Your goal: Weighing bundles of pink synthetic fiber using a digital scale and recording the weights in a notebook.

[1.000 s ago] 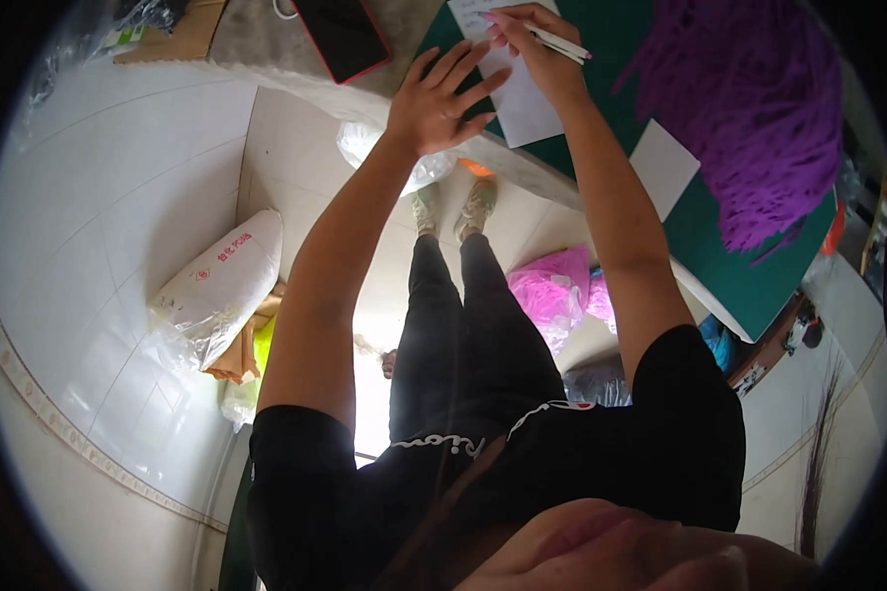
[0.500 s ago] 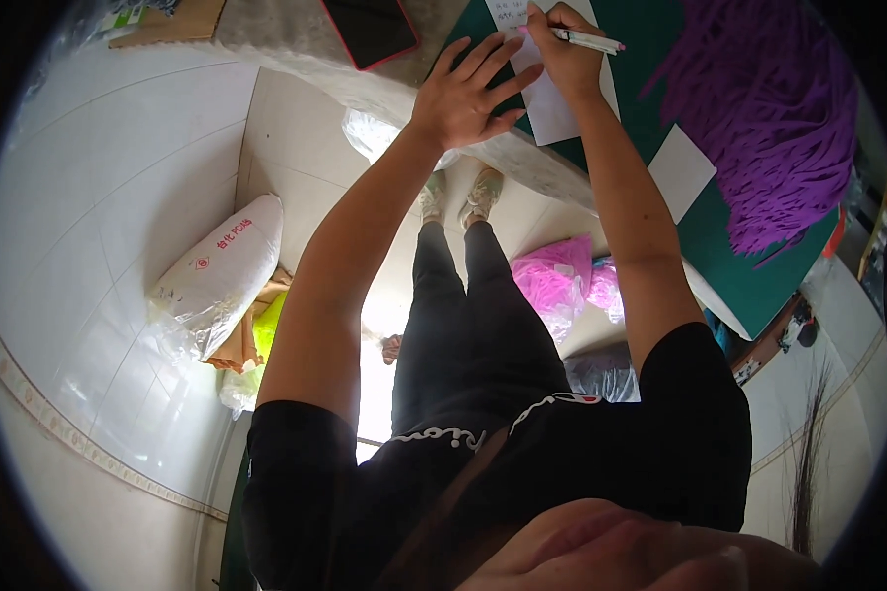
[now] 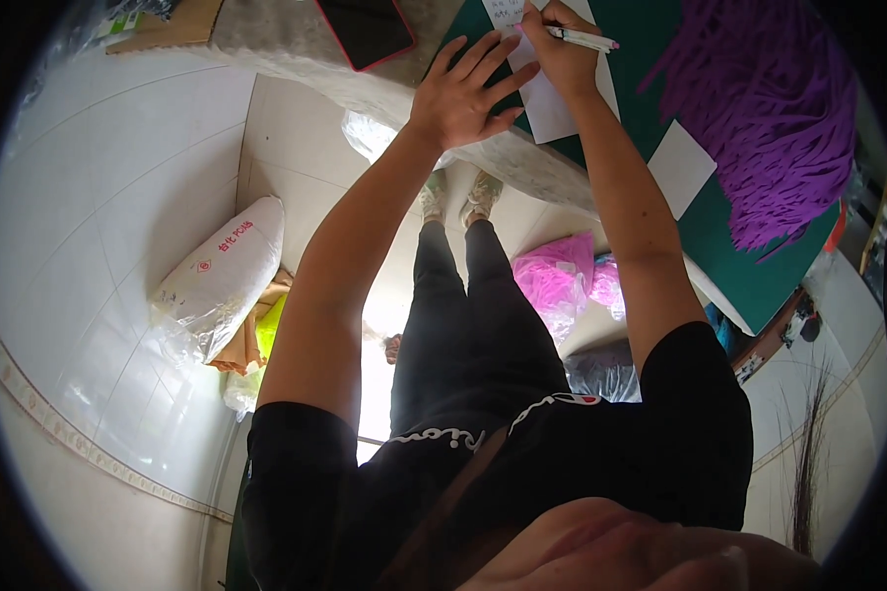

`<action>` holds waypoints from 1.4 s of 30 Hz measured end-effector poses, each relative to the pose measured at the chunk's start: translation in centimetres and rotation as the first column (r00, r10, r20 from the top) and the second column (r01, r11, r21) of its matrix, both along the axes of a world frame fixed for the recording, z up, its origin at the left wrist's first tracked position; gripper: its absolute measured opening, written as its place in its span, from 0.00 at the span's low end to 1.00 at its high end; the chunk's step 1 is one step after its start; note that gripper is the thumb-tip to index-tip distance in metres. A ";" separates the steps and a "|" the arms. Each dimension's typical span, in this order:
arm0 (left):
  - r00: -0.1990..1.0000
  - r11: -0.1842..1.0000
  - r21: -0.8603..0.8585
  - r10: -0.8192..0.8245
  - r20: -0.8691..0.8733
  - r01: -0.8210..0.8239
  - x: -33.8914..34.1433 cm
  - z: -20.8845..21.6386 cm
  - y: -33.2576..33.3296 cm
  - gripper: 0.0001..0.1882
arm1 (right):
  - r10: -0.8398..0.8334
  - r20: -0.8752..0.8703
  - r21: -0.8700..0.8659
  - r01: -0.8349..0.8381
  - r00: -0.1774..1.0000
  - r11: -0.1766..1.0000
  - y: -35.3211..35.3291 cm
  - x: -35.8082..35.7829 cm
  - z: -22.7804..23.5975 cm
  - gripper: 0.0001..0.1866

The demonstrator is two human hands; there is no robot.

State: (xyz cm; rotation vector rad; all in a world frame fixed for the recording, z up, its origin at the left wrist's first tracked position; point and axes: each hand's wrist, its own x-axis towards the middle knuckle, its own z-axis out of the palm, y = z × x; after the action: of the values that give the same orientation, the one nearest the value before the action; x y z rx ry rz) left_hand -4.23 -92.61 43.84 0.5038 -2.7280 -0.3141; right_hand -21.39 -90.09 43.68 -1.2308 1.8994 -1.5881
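A white sheet of paper [image 3: 552, 106] with some handwriting near its top lies on the green table mat [image 3: 749, 286]. My right hand [image 3: 565, 54] grips a white pen [image 3: 586, 39] with a pink end, its fingers closed round the barrel and resting on the sheet. Beside it, my left hand [image 3: 466, 94] lies with fingers spread, fingertips on the left side of the sheet. The pen's writing tip is hard to make out by the fingers. A second, smaller white paper [image 3: 682, 169] lies to the right of my right forearm.
A heap of purple strips [image 3: 769, 128] covers the mat's right part. A phone with a red edge [image 3: 367, 30] lies left of my hands, and cardboard [image 3: 166, 25] farther left. Below are a white sack [image 3: 222, 271], pink bags [image 3: 554, 278] and a dark bag [image 3: 606, 374].
My right hand and the pen have shifted very slightly left over the sheet. My left hand stays in nearly the same place.
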 end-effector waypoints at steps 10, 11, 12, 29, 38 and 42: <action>1.000 1.000 -0.001 0.001 0.008 -0.001 0.0 0.0 0.0 0.29 | 0.014 -0.034 -0.066 -0.016 0.999 0.998 -0.2 -0.1 -0.4 0.18; 1.000 1.000 0.003 0.003 0.005 -0.003 0.0 0.0 0.0 0.29 | 0.013 -0.033 -0.065 -0.015 0.999 0.998 -0.3 0.0 -0.5 0.18; 1.000 1.000 -0.001 0.005 -0.003 -0.005 0.0 0.0 0.0 0.29 | 0.082 0.124 -0.289 -0.043 0.989 0.956 -0.5 0.1 -0.6 0.18; 1.000 1.000 -0.013 0.017 0.004 -0.017 0.0 -0.2 0.1 0.29 | -0.039 -0.107 -0.015 0.037 0.993 0.999 0.1 -0.2 -0.3 0.19; 1.000 1.000 -0.018 0.018 -0.015 -0.018 -0.1 -0.2 0.1 0.29 | -0.059 -0.028 -0.010 0.059 0.998 0.998 0.1 0.0 -0.2 0.19; 1.000 1.000 -0.012 0.016 -0.010 -0.016 -0.1 -0.2 0.1 0.29 | -0.060 -0.034 0.013 0.061 0.998 0.998 0.3 -0.2 -0.7 0.19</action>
State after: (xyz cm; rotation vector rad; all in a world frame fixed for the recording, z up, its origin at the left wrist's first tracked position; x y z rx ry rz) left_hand -4.29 -92.54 43.60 0.5195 -2.7133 -0.2944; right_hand -21.61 -89.83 43.00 -1.2126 1.9825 -1.5915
